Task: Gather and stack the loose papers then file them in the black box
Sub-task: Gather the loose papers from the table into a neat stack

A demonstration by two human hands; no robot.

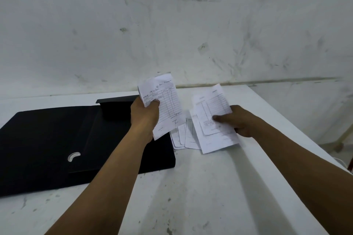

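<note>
Near the middle of the frame, the left hand (145, 114) lifts a small stack of receipts (164, 105) above the black box (57, 139), its grip pinching them thumb on top, likely so more can be added. To its right, the right hand (240, 122) grips several loose papers (212, 120), while others (183, 135) lie fanned on the white table (191, 187) just beside the box's edge.

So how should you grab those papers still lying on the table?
The fanned papers on the table lie flat, overlapping, beside the black box. Their near ends look free, so come from the near side, slide fingers under those ends, and pinch them together, probably after merging what the left hand and right hand hold.
</note>
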